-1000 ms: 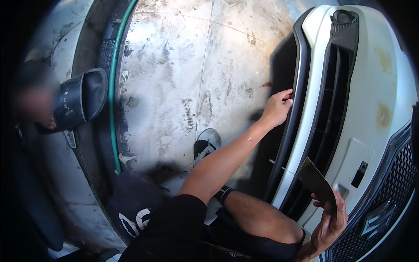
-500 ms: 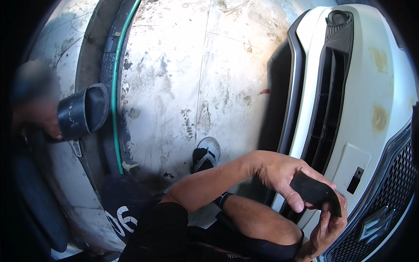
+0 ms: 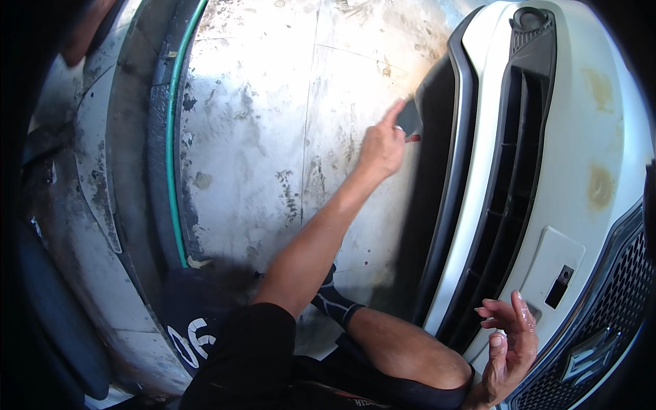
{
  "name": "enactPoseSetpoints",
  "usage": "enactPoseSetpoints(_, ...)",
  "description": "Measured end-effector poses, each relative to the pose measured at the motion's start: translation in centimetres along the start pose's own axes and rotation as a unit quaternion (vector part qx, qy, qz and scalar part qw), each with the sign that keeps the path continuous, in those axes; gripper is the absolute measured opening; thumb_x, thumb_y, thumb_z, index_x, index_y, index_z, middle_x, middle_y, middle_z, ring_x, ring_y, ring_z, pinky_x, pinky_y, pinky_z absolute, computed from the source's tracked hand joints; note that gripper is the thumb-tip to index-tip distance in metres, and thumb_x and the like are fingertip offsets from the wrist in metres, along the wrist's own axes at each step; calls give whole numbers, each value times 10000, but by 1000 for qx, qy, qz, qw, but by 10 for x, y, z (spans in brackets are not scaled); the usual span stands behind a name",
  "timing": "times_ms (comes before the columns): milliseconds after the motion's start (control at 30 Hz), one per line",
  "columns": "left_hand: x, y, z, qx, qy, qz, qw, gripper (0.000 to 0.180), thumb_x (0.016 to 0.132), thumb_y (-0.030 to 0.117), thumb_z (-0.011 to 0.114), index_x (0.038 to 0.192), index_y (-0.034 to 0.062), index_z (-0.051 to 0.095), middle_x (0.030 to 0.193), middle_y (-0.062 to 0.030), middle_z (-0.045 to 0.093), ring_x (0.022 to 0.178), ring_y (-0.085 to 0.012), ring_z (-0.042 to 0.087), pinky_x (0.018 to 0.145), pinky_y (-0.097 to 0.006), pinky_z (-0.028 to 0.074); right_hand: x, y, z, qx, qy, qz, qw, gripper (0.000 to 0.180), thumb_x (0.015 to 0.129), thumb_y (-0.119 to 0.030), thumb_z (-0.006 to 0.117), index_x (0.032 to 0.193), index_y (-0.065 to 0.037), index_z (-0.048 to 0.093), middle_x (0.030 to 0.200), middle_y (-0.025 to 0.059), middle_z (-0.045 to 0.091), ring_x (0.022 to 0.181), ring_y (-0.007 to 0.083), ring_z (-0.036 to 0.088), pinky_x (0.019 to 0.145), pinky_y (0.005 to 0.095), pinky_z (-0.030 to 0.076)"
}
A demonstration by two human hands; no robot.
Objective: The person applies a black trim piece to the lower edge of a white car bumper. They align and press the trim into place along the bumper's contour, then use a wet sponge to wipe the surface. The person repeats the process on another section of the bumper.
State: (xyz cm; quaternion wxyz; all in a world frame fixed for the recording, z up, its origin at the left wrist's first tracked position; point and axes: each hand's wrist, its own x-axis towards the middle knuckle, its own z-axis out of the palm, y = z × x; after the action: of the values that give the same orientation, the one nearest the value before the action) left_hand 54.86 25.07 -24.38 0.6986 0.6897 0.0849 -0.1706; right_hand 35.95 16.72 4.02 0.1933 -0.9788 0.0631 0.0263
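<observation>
My left hand [image 3: 384, 147] is stretched far forward, low over the floor beside the bumper's lower lip. Its fingers grip a dark piece of sandpaper [image 3: 408, 117], partly hidden behind them. My right hand [image 3: 509, 345] is held up at the lower right, in front of the bumper near the grille. Its wet-looking fingers are bent but apart, with no tool visible in them. The white car bumper [image 3: 471, 171] fills the right side. Two yellowish-brown patches [image 3: 600, 186] mark its painted face.
A black mesh grille [image 3: 615, 301] with a chrome emblem [image 3: 591, 355] lies at the lower right. A small red piece [image 3: 413, 139] is on the stained floor [image 3: 253, 137]. Along the left runs a green hose [image 3: 171, 137]. Part of another person's limb [image 3: 85, 34] shows at the upper left.
My left hand has swung forward, carrying the sandpaper away from my right hand, which has let go of it. The other person's slippered foot has left its place at the left.
</observation>
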Motion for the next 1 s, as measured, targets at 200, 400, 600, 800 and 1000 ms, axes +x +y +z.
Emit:
enactPoseSetpoints(200,11,-22,90,-112,37,201,973,551,894,13,372,1442,68,388,1403,-218,474,1211,-342,515,1057,-375,387,-4,5,0,-36,-34,10,999,530,939,-391,586,1349,-59,537,987,160,687,833,209,681,700,304,545)
enactPoseSetpoints(400,14,-10,101,-217,-74,95,969,563,904,42,381,1466,40,354,812,-147,618,691,-212,549,754,-330,473,-15,11,2,-67,-55,20,996,571,927,-437,592,1354,-62,533,970,154,686,815,204,678,681,299,536)
enactPoseSetpoints(600,-12,-19,103,-240,-70,97,963,524,941,115,386,1449,-8,352,940,-162,525,835,-223,468,823,-335,409,-23,10,4,-71,-51,28,996,610,923,-450,593,1373,-46,507,981,157,681,820,206,672,677,296,525)
enactPoseSetpoints(800,-5,-43,116,-434,-19,97,895,589,940,223,403,1450,-55,309,1440,-254,422,1333,-327,425,1118,-329,306,-24,7,3,-58,-45,5,997,640,924,-457,592,1386,-29,484,988,163,676,828,207,668,677,292,516)
enactPoseSetpoints(1000,-45,-8,120,-376,-58,130,916,635,933,240,432,1460,-70,261,1561,-211,204,1457,-290,185,1182,-340,190,-25,6,-1,-71,-44,16,996,653,922,-467,592,1397,-36,472,999,164,674,829,205,667,678,295,516)
